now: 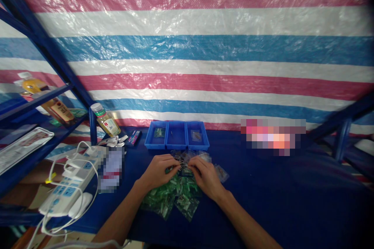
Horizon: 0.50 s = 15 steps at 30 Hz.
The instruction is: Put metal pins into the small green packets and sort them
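Observation:
My left hand [164, 170] and my right hand [207, 174] face each other over a heap of small plastic bags. Each has thumb and fingers pinched together; whatever they hold is too small to make out. Several small dark and shiny metal pieces [182, 160] lie between the fingertips. Under and in front of my hands are green-tinted bags [160, 200] with small parts inside, one separate green bag [187, 205] lying nearest me. Clear bags [204, 156] lie behind my right hand, and another clear bag [221, 173] is just right of it.
Three joined blue trays [176, 147] stand behind my hands; small bags lie in the outer two, a tiny thin piece in the middle. At left are a power strip [62, 190] with white cables, a bottle [106, 121], a small box [133, 139] and a blue shelf frame [92, 126]. A striped sheet [204, 48] hangs behind.

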### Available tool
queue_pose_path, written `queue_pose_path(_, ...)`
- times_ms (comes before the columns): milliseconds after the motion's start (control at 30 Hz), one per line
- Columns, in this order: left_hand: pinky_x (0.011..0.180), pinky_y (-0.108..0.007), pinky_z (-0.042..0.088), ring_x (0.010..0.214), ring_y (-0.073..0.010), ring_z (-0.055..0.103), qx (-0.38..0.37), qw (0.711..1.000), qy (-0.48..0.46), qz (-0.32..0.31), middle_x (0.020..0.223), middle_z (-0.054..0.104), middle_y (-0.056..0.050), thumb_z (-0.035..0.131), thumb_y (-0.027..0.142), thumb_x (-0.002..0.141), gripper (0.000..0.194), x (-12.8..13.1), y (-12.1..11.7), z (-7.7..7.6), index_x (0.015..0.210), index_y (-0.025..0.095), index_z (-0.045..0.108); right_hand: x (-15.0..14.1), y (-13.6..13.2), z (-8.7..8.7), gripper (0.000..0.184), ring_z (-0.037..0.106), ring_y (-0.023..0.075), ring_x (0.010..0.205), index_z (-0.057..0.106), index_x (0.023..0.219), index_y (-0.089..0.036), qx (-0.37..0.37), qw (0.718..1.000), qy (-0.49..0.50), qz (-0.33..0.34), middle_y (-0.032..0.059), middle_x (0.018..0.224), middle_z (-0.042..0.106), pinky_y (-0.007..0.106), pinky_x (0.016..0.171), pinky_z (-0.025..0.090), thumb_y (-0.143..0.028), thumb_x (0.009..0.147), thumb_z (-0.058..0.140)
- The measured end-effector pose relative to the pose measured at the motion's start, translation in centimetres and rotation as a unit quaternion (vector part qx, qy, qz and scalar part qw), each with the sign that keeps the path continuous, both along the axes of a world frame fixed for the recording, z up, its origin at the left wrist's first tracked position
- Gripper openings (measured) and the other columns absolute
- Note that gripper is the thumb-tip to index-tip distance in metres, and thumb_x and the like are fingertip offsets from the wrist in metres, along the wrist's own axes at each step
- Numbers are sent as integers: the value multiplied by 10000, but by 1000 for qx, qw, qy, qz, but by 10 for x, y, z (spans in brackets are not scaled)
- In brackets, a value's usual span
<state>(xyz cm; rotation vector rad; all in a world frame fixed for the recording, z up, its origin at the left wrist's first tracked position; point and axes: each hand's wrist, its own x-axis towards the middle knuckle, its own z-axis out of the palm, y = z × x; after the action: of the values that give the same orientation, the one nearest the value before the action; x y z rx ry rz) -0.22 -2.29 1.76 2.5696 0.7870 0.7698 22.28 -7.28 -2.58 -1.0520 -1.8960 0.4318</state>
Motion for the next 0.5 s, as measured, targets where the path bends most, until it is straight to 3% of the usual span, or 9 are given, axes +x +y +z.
queue_pose_path(500,688,-251,480,739,-144,641,7,1000,13,-16,819,721,-49,571,204,987,177,2,-1,4,936,165,736,-3,-2,-5,152,646,198,817,610,978,-228,-10,1000,-4,11,49,895,661,323,756,515,-156,1032,488)
